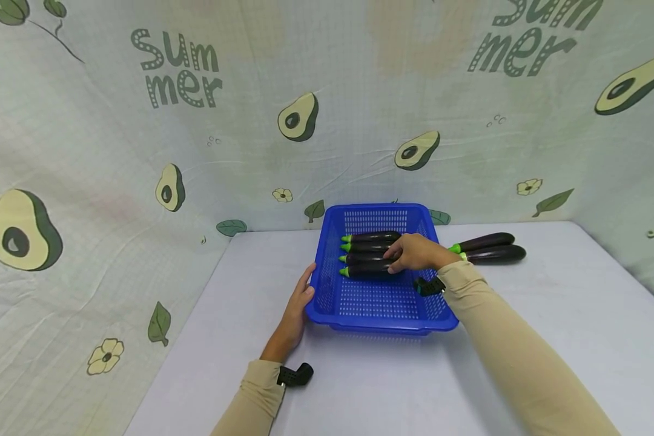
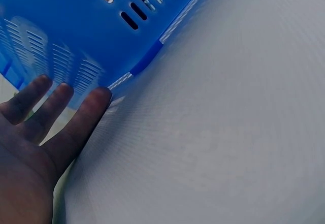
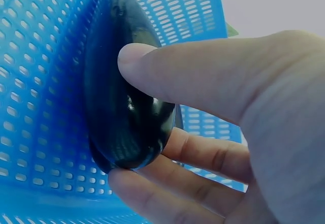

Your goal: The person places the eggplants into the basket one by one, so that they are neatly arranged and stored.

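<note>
Resting against the outer left side of the blue basket, the left hand in the head view has its fingers extended and clamped on nothing; the contact probably serves to brace the basket against sliding on the white table. Four eggplants lie side by side across the rear half of the basket, green stems to the left, an alignment that likely saves room and presents the thick ends to the right hand. This hand reaches over the right rim and holds the front eggplant, the one nearest the person. Two further eggplants lie together on the table, just beside the basket's right side, stems pointing toward it; this position seems suited to the right arm. In the left wrist view, the fingertips are spread and touch the slotted wall near its edge, presumably to steady it with light pressure only; the contents show through the slots as patches too small to identify. In the right wrist view, the thumb lies across the upper face of the held eggplant while the other fingers curl under its rounded end, a pinch from opposing sides that probably counters the smooth, glossy skin. Whether this eggplant bears on the basket floor cannot be told.
</note>
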The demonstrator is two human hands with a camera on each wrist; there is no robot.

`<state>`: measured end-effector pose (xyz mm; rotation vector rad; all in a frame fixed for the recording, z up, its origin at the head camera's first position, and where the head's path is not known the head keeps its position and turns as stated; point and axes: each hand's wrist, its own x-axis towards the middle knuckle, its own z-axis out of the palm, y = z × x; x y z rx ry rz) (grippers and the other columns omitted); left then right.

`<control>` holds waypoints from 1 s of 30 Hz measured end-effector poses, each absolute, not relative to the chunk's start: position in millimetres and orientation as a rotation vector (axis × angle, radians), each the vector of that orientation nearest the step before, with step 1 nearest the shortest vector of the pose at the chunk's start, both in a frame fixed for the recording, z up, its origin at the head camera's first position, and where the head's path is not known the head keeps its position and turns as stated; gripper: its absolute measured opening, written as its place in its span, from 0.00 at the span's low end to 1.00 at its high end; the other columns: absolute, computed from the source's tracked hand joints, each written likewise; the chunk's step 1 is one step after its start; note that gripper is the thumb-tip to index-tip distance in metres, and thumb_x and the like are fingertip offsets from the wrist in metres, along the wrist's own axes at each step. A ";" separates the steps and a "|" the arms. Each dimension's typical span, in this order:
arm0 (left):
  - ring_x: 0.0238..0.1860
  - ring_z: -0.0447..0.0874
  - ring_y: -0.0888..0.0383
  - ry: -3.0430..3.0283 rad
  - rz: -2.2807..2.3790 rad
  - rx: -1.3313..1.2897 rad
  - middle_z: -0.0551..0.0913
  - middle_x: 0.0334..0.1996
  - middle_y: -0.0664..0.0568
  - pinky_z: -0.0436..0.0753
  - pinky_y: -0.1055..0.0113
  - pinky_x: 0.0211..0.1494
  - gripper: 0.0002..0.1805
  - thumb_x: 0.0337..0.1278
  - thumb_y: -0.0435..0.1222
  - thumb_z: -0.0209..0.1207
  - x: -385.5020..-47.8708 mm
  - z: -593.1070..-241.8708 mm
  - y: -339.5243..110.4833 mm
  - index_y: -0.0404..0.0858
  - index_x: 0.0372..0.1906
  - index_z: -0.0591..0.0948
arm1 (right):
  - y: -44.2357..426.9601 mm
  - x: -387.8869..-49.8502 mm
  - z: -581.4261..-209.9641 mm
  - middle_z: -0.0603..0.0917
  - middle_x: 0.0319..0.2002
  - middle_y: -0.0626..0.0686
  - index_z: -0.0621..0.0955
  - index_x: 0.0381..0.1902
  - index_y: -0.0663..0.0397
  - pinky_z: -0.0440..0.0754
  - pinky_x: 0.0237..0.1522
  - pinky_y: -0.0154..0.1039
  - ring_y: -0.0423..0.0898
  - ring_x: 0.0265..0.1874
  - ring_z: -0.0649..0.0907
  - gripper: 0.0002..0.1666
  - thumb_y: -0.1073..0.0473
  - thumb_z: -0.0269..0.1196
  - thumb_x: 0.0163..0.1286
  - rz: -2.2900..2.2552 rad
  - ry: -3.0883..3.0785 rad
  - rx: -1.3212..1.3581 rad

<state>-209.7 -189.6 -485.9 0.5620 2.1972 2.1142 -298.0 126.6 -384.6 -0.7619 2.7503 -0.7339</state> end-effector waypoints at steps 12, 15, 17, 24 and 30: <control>0.78 0.40 0.53 2.183 2.117 0.595 0.45 0.80 0.59 0.41 0.41 0.76 0.30 0.76 0.50 0.39 -213.8 -487.0 -187.9 0.63 0.79 0.54 | 127.7 -297.9 -385.5 0.88 0.43 0.56 0.86 0.52 0.60 0.82 0.49 0.53 0.50 0.43 0.86 0.23 0.57 0.74 0.60 -0.707 2.761 -0.737; 0.79 0.40 0.52 2.185 2.121 0.604 0.45 0.80 0.58 0.41 0.40 0.76 0.30 0.76 0.50 0.39 -212.6 -487.0 -188.2 0.61 0.79 0.53 | 126.6 -297.9 -385.8 0.88 0.44 0.57 0.86 0.53 0.60 0.82 0.49 0.53 0.51 0.44 0.85 0.23 0.57 0.74 0.60 -0.703 2.755 -0.746; 0.79 0.41 0.51 2.192 2.122 0.598 0.45 0.80 0.58 0.43 0.39 0.75 0.30 0.76 0.50 0.39 -211.4 -486.8 -188.7 0.61 0.79 0.53 | 125.5 -297.9 -385.7 0.88 0.44 0.57 0.86 0.53 0.60 0.82 0.49 0.53 0.51 0.44 0.85 0.23 0.57 0.74 0.60 -0.699 2.754 -0.757; 0.79 0.38 0.50 2.190 2.120 0.592 0.44 0.80 0.58 0.40 0.38 0.75 0.31 0.76 0.50 0.39 -209.0 -488.0 -190.3 0.60 0.80 0.52 | 124.1 -296.6 -385.9 0.86 0.45 0.58 0.85 0.51 0.62 0.82 0.49 0.53 0.54 0.45 0.84 0.22 0.58 0.73 0.60 -0.681 2.764 -0.765; 0.79 0.39 0.52 2.197 2.118 0.586 0.45 0.80 0.60 0.40 0.38 0.75 0.30 0.76 0.51 0.39 -208.9 -487.2 -189.2 0.63 0.79 0.53 | 123.8 -296.2 -385.1 0.87 0.45 0.58 0.86 0.50 0.62 0.82 0.49 0.52 0.54 0.45 0.84 0.22 0.58 0.73 0.60 -0.679 2.775 -0.743</control>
